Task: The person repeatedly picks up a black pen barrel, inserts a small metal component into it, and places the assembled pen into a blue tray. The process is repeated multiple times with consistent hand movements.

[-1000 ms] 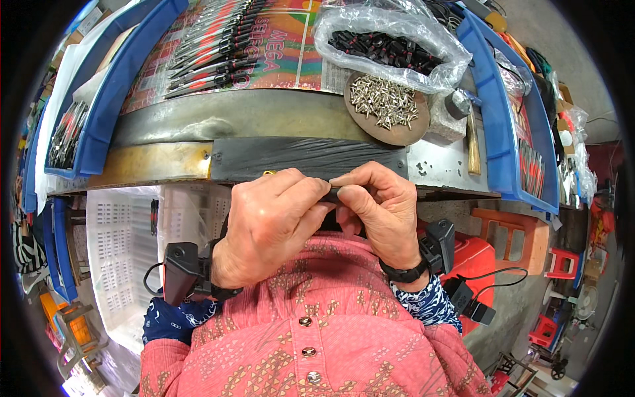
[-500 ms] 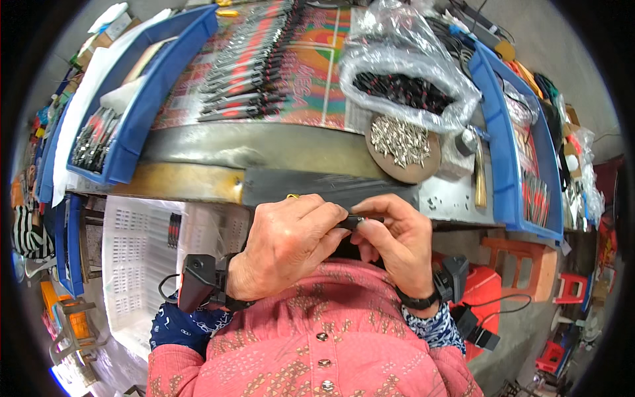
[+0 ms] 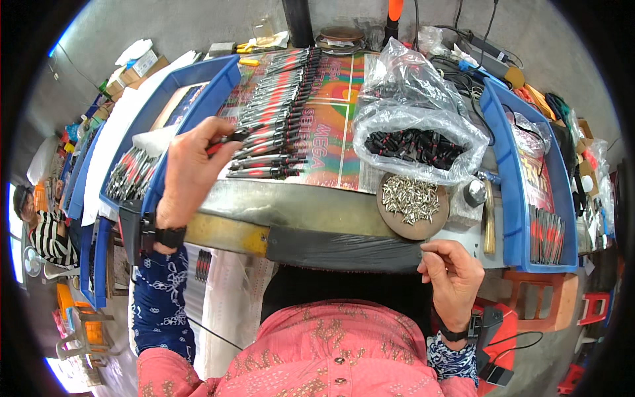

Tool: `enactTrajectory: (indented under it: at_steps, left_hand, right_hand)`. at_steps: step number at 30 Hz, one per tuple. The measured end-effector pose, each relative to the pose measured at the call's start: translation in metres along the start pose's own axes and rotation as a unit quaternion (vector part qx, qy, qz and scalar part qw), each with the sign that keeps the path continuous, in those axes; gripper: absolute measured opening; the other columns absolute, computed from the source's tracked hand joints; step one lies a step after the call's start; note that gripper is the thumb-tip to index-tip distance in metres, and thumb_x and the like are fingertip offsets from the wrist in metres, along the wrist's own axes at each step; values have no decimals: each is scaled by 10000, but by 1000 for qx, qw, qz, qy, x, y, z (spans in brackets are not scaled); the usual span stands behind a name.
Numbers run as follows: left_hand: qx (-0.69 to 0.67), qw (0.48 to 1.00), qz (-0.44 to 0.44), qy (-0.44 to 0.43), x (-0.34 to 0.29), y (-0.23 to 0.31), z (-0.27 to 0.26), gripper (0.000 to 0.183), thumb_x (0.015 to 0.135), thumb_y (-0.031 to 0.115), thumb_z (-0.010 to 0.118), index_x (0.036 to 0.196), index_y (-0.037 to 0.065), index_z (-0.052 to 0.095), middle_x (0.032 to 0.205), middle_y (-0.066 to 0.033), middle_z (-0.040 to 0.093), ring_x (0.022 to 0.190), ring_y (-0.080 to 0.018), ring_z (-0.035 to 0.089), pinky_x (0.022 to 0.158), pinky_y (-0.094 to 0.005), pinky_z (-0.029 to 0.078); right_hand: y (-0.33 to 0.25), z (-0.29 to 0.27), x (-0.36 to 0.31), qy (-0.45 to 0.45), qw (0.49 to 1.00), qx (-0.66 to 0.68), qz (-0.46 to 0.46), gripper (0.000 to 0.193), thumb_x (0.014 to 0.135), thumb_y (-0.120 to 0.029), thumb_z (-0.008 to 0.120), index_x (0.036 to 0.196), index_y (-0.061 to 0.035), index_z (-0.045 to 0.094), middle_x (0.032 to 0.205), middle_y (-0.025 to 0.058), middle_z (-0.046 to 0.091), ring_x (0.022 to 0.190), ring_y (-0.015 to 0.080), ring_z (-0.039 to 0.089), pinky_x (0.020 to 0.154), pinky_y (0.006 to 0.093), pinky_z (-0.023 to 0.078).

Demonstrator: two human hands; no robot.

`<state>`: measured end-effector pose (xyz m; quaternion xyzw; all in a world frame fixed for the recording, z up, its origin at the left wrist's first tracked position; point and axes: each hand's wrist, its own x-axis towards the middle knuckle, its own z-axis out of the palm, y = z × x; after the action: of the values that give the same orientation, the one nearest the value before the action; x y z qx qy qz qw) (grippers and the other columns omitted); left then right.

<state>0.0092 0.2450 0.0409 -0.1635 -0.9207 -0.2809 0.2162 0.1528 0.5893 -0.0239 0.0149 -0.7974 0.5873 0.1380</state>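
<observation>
My left hand [image 3: 192,172] is at the left end of a row of silver, black and red pens [image 3: 268,126] on the printed sheet. Its thumb and fingers close round a slim black-and-red pen part [image 3: 225,140], mostly hidden by the fingers. My right hand [image 3: 453,281] hovers by the table's front edge, thumb and fingertips drawn together; anything between them is too small to make out. Just beyond it sits a round brown dish [image 3: 408,228] heaped with small silver pointed metal pieces [image 3: 411,198]. Behind the dish, a clear plastic bag [image 3: 456,173] holds black-and-red parts [image 3: 417,149].
Blue bins stand left [image 3: 159,159] and right [image 3: 519,245], both with pens inside. A brush [image 3: 489,218] and a small bottle [image 3: 474,192] stand beside the dish. Below the table are a white plastic crate [image 3: 231,291] and an orange stool [image 3: 549,304]. A person [image 3: 49,231] sits far left.
My hands, together over the front edge around a black piece, have parted. The left has reached forward and left to the pen row; the right has moved right and back. The view has tilted up.
</observation>
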Motion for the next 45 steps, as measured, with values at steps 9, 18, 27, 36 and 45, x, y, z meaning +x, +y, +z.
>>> enactTrajectory:
  at_steps: [9, 18, 27, 36, 45]
  left_hand:
    - [98, 995, 28, 13, 50, -35, -43, 167, 843, 75, 704, 970, -15, 644, 718, -111, 640, 615, -137, 565, 593, -281, 461]
    - [112, 987, 111, -15, 116, -72, 41, 272, 828, 46, 642, 1091, -22, 651, 942, -149, 659, 818, -244, 637, 740, -325, 501]
    - [87, 987, 131, 25, 166, -96, 115, 213, 820, 71, 624, 1012, 28, 704, 931, -167, 659, 897, -371, 635, 796, -439, 496]
    - [136, 983, 118, 24, 185, -103, 140, 227, 828, 94, 632, 1036, 72, 720, 942, -125, 664, 920, -345, 642, 812, -425, 502]
    - [166, 973, 149, 53, 186, -107, 157, 213, 843, 100, 654, 1044, 99, 725, 965, -90, 672, 918, -313, 650, 793, -401, 514]
  right_hand:
    - [18, -12, 11, 18, 999, -39, -33, 72, 871, -4, 693, 934, 26, 677, 736, 76, 675, 613, 128, 650, 576, 249, 490]
    - [33, 2, 13, 43, 998, -38, -37, 56, 872, -5, 684, 923, 13, 673, 695, 82, 654, 578, 144, 641, 527, 262, 475]
    - [36, 2, 20, 25, 981, -121, -151, 64, 830, -6, 684, 887, 13, 665, 677, 118, 622, 531, 243, 595, 510, 312, 455]
    - [27, 0, 27, -5, 976, -127, -175, 116, 866, -3, 689, 981, 8, 679, 808, 140, 685, 632, 299, 646, 562, 373, 512]
    - [23, 0, 30, -15, 977, -133, -165, 103, 879, -36, 691, 967, 14, 672, 770, 143, 661, 606, 308, 624, 552, 378, 505]
